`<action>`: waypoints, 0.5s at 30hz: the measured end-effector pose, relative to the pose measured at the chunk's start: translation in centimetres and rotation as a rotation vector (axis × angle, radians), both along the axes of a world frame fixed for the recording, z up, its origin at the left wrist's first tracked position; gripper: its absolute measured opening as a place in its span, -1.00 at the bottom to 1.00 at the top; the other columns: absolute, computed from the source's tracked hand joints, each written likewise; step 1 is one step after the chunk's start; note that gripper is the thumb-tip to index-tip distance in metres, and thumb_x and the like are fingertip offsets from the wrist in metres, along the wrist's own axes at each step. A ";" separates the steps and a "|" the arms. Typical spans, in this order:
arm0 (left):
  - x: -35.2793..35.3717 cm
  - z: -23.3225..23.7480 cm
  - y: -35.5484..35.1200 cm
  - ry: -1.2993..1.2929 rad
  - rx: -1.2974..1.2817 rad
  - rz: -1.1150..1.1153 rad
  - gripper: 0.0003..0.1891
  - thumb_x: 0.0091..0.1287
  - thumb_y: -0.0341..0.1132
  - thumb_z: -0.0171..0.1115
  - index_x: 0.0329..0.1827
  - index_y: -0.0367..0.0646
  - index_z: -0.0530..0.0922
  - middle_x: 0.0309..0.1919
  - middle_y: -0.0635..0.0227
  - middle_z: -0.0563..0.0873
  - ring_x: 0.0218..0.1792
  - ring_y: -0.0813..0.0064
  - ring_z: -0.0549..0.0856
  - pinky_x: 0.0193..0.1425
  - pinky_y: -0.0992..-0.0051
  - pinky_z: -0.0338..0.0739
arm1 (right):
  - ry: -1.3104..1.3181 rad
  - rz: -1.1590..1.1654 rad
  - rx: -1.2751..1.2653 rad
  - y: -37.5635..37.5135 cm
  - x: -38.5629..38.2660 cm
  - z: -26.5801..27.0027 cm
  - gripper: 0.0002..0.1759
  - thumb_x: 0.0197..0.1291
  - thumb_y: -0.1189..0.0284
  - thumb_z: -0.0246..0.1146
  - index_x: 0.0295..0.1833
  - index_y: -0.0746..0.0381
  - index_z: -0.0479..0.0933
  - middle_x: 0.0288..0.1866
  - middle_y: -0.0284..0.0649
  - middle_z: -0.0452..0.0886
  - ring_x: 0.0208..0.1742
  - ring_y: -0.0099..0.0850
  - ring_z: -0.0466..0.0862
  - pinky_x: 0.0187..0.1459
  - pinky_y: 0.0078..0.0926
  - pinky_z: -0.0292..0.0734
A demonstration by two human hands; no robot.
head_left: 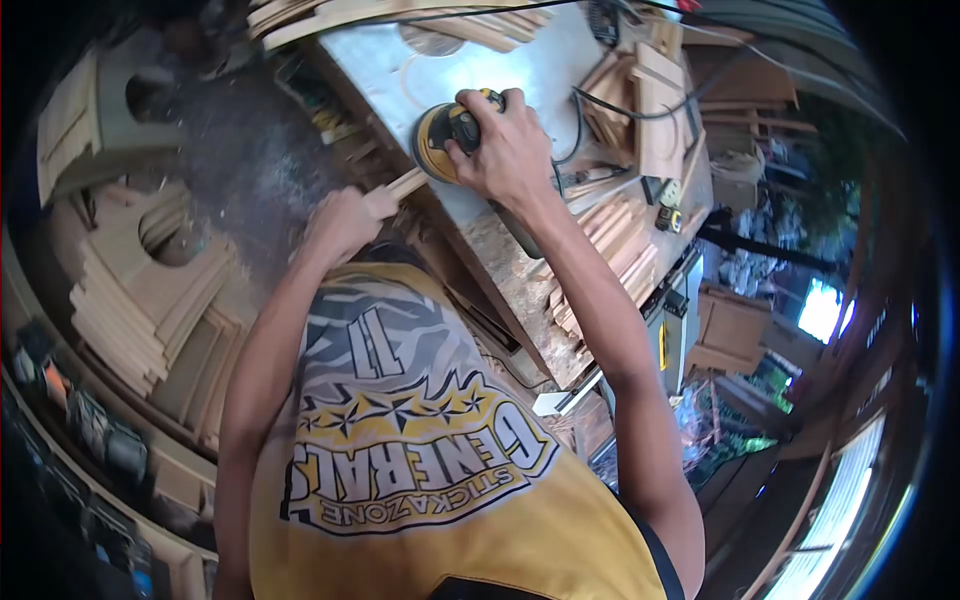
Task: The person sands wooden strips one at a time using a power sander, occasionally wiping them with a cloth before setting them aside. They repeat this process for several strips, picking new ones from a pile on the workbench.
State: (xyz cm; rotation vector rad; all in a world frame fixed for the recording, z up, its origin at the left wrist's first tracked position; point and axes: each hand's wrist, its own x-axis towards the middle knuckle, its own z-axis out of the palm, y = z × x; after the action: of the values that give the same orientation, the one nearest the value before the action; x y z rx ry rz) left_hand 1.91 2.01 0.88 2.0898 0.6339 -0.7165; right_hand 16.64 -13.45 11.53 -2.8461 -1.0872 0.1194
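My right hand (512, 150) grips the top of a yellow and black orbital sander (445, 135). The sander's pad rests at the near-left edge of a grey workbench top (520, 60). My left hand (340, 222) is closed around a thin pale wooden strip (402, 186), whose far end reaches under the sander's pad at the bench edge. A black power cord (590, 112) loops across the bench beyond my right hand.
Stacks of short wooden slats (620, 240) and cut boards (655, 100) lie on the bench's right side. Piles of curved wooden panels (150, 300) stand on the ground at left. A grey machine (675, 325) sits beside the bench. My yellow shirt (420, 470) fills the foreground.
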 end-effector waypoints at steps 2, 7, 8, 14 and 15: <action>-1.3 -0.7 -0.3 -0.010 -0.002 -0.008 -0.59 0.13 -0.21 0.40 -0.09 -0.38 0.77 -0.08 -0.30 0.77 0.06 -0.22 0.77 0.22 0.02 0.64 | -0.013 -0.039 -0.076 -1.0 2.2 0.0 -0.32 0.07 0.10 0.54 0.34 -0.12 0.55 0.06 0.09 0.53 0.02 0.11 0.69 -0.05 -0.01 0.70; -3.2 -0.8 -0.4 0.033 0.049 0.001 -0.58 0.11 -0.18 0.43 -0.11 -0.39 0.77 -0.08 -0.30 0.77 0.05 -0.20 0.77 0.22 0.04 0.64 | 0.026 -0.245 -0.149 -5.3 8.0 0.3 -0.32 0.14 0.04 0.51 0.39 -0.16 0.52 0.12 0.06 0.53 0.08 0.07 0.72 0.06 0.01 0.70; -3.6 -0.8 -0.5 0.036 0.039 0.010 -0.57 0.10 -0.17 0.45 -0.12 -0.40 0.77 -0.08 -0.30 0.77 0.06 -0.20 0.77 0.22 0.05 0.64 | -0.026 -0.227 -0.121 -6.5 9.6 -0.2 -0.32 0.14 0.05 0.51 0.39 -0.16 0.52 0.12 0.07 0.54 0.07 0.06 0.72 0.07 0.01 0.70; -4.1 -0.6 0.4 0.098 0.063 -0.002 -0.49 0.09 -0.12 0.49 -0.09 -0.45 0.75 -0.03 -0.34 0.75 0.11 -0.21 0.75 0.23 0.06 0.64 | -0.109 -0.279 0.001 -9.8 12.4 1.8 -0.33 0.10 0.04 0.48 0.37 -0.17 0.54 0.16 0.14 0.54 0.15 0.16 0.67 0.13 0.06 0.66; -4.0 -0.8 0.6 0.098 0.069 -0.001 -0.49 0.09 -0.12 0.49 -0.09 -0.45 0.75 -0.03 -0.34 0.75 0.11 -0.21 0.75 0.23 0.06 0.64 | -0.103 -0.288 0.057 -9.9 12.4 2.1 -0.33 0.09 0.04 0.48 0.36 -0.18 0.54 0.15 0.14 0.55 0.15 0.17 0.67 0.14 0.06 0.65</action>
State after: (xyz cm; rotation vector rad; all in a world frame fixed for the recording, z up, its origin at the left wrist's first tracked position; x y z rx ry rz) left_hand -2.09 2.60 0.05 2.1275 0.7212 -0.8122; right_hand 29.03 -23.33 13.65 -2.9462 -0.6712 -0.0786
